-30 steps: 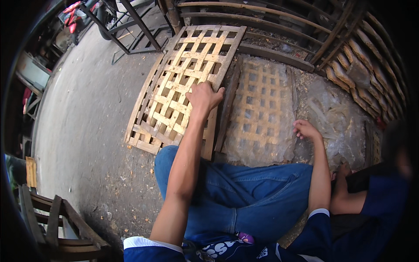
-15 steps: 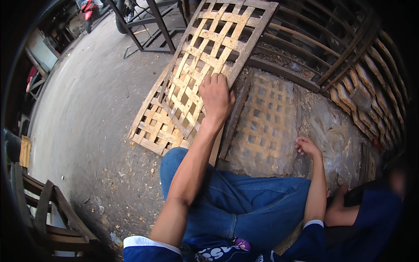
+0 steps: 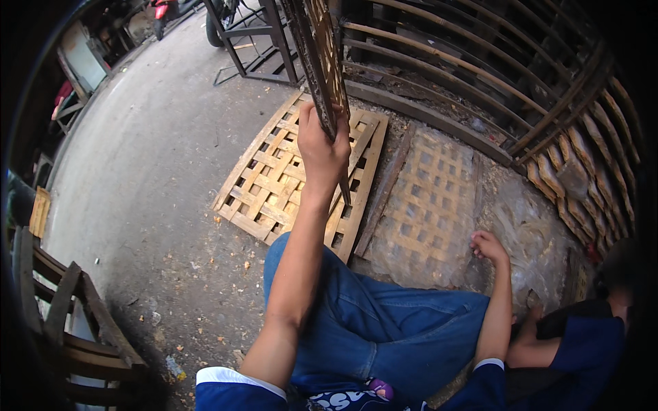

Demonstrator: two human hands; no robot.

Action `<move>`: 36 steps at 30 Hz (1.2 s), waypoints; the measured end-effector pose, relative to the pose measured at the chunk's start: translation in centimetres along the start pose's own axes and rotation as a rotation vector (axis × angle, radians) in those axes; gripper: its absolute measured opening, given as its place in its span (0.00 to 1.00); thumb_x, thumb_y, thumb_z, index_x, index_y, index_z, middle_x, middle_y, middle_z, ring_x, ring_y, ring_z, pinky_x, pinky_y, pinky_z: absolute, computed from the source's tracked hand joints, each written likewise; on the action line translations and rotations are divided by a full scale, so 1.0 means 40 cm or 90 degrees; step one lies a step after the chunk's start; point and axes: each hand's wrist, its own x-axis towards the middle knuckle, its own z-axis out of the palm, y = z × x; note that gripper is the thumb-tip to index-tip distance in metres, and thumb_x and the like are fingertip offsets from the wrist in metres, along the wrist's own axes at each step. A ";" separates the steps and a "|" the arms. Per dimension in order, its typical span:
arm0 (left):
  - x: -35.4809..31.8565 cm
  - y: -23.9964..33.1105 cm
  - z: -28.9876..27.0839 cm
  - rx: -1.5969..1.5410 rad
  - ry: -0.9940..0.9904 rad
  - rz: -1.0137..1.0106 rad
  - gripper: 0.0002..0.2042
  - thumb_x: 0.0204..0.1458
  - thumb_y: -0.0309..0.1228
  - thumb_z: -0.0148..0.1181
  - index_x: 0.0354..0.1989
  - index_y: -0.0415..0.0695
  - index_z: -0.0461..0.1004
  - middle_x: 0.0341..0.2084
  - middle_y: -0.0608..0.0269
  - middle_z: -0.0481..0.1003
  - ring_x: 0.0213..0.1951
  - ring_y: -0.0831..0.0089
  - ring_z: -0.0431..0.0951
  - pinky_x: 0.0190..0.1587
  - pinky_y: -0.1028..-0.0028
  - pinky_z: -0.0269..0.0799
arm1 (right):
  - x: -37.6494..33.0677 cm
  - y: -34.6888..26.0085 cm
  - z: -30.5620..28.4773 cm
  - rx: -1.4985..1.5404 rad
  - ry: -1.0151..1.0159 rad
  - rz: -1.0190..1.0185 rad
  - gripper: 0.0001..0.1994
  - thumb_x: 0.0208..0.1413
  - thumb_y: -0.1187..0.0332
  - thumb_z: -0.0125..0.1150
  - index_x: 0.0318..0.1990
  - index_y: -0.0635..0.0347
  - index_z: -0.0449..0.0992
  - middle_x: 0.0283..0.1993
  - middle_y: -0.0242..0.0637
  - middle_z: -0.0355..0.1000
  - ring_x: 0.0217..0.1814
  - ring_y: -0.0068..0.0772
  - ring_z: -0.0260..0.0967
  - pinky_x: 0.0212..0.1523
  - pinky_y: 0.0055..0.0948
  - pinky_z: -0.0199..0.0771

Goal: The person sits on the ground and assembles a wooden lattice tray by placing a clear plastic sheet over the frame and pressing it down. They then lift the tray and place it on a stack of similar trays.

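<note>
My left hand [image 3: 322, 147] is closed round the wooden frame of a woven lattice tray [image 3: 323, 68]. That tray stands nearly edge-on to me, its upper part running out of the picture. Below it, another lattice tray [image 3: 264, 168] of pale woven strips lies flat on the ground, partly covered by my left hand and forearm. To the right, a lattice panel under clear plastic sheeting [image 3: 421, 205] lies on the ground. Just past its right edge hovers my right hand [image 3: 491, 248], its fingers curled in with nothing visible in them.
Crumpled plastic sheeting [image 3: 524, 233] lies right of my right hand. Beside it a person's bent arm [image 3: 538, 349] shows. Slatted racks [image 3: 439, 48] and stacked wavy-edged trays [image 3: 582, 178] stand at the far right. A dark metal frame [image 3: 260, 41] is ahead, a wooden frame [image 3: 75, 322] at lower left.
The lattice tray in my left hand has turned from showing its broad face to nearly edge-on, uncovering more of the tray beneath. My right hand has hardly moved.
</note>
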 end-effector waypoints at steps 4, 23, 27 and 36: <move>0.008 -0.037 -0.017 0.021 -0.040 -0.008 0.09 0.49 0.16 0.59 0.39 0.38 0.74 0.36 0.49 0.72 0.39 0.51 0.75 0.43 0.61 0.71 | -0.005 -0.008 0.005 -0.025 -0.007 -0.013 0.10 0.66 0.61 0.54 0.44 0.57 0.74 0.34 0.31 0.74 0.26 0.20 0.67 0.24 0.24 0.68; -0.022 -0.039 -0.024 -0.026 -0.203 -0.163 0.09 0.57 0.24 0.60 0.45 0.39 0.74 0.28 0.51 0.77 0.31 0.58 0.79 0.38 0.66 0.73 | -0.001 -0.024 0.014 -0.053 0.002 0.009 0.10 0.64 0.63 0.54 0.46 0.58 0.74 0.34 0.32 0.74 0.27 0.23 0.69 0.24 0.25 0.68; -0.025 -0.020 -0.019 -0.048 -0.271 -0.145 0.12 0.58 0.25 0.59 0.50 0.39 0.74 0.28 0.56 0.76 0.31 0.68 0.74 0.38 0.70 0.71 | -0.019 -0.043 0.008 0.020 0.058 -0.039 0.14 0.66 0.60 0.54 0.52 0.58 0.73 0.41 0.33 0.74 0.30 0.23 0.69 0.27 0.25 0.71; -0.049 0.039 0.016 -0.135 -0.528 -0.006 0.38 0.41 0.09 0.52 0.66 0.49 0.68 0.60 0.49 0.72 0.61 0.52 0.72 0.63 0.64 0.68 | -0.186 -0.246 0.013 0.682 0.061 -0.299 0.37 0.67 0.39 0.43 0.65 0.68 0.59 0.61 0.49 0.66 0.60 0.43 0.68 0.54 0.39 0.74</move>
